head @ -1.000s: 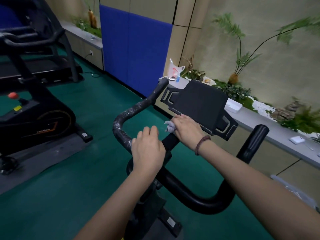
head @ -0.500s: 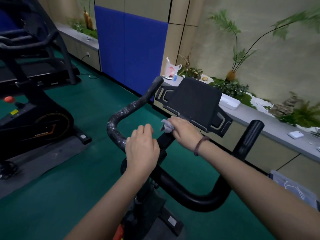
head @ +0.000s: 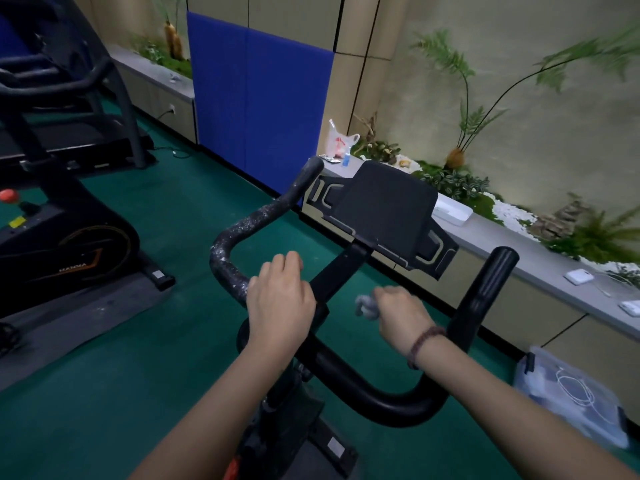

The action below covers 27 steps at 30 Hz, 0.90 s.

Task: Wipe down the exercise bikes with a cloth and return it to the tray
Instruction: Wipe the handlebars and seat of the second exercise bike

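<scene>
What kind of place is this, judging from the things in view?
Probably a gym: a black exercise bike with curved handlebars stands in front, another black bike and a dark treadmill stand at left, on green flooring.

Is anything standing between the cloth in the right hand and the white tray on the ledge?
Yes. The bike's console stands in front of the white tray, across the straight line from the cloth gripped by the right hand.
</scene>
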Each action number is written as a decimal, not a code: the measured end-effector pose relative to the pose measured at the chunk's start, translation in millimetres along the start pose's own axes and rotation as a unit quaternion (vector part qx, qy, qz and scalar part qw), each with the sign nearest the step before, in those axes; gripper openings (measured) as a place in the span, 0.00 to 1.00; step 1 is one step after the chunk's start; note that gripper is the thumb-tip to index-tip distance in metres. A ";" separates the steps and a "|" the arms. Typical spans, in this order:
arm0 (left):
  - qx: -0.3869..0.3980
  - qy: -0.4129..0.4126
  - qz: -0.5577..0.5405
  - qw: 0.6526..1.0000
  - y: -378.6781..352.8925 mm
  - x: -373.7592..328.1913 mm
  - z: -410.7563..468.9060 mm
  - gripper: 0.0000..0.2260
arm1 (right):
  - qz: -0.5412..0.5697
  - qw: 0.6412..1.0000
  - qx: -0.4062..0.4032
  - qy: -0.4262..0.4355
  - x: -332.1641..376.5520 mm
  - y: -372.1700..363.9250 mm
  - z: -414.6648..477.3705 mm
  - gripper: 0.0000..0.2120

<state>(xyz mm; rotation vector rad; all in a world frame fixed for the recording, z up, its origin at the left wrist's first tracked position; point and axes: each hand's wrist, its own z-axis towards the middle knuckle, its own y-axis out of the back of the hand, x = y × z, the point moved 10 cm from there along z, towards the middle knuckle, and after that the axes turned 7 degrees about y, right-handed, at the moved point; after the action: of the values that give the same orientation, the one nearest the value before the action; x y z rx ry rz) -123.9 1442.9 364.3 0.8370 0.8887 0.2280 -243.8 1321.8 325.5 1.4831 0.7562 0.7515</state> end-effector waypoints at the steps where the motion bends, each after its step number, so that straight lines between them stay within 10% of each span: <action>1: -0.004 -0.004 0.000 1.000 0.4 -1.0 -0.3 0.07 | 0.018 0.999 -0.033 0.019 2.1 8.5 -5.9 0.08; 5: 0.000 -0.003 0.004 1.000 -2.0 -1.3 0.0 0.07 | 0.073 0.953 -0.256 0.146 25.5 77.6 -1.0 0.18; 18: 0.004 -0.010 -0.009 1.000 -1.3 -2.1 -2.8 0.06 | -0.105 0.985 -0.128 0.038 20.4 69.3 53.8 0.22; 27: 0.007 -0.010 -0.017 1.000 -2.1 -0.5 2.0 0.06 | 0.130 0.961 -0.240 -0.033 -17.9 100.8 58.8 0.16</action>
<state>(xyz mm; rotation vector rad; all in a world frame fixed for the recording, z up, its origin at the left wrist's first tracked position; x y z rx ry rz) -123.1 1440.0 363.8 0.8364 0.8866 0.1843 -203.5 1269.6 423.5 1.1628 0.2954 0.9987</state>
